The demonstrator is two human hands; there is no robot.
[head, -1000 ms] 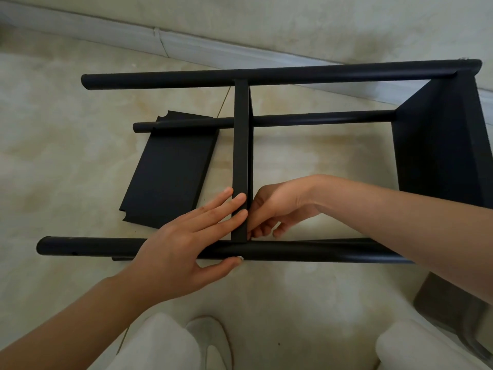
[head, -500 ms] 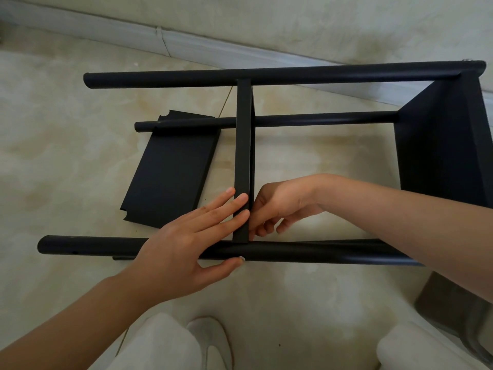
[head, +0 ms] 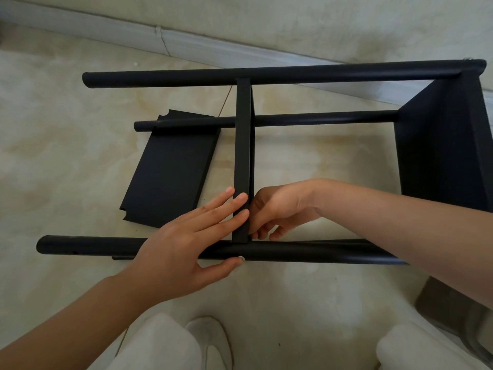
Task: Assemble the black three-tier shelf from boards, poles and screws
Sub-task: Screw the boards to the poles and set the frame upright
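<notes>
The black shelf frame lies on its side on the floor. Long black poles run left to right: a far pole [head: 266, 76], a lower back pole [head: 320, 119] and a near pole [head: 293, 253]. A middle board [head: 243, 145] stands on edge between the far and near poles. An end board [head: 440, 150] closes the right side. My left hand [head: 186, 244] lies flat, fingers against the middle board's left face, thumb under the near pole. My right hand [head: 277, 209] curls behind the board's right face near the joint; what its fingertips hold is hidden.
A loose black board [head: 170, 172] with notched corners lies flat on the floor under the left part of the frame. A white baseboard [head: 186, 46] and wall run along the back. My knees and a white shoe [head: 210, 340] are at the bottom.
The frame and both hands have shifted very slightly. The hands keep the same hold at the joint of the middle board and the near pole.
</notes>
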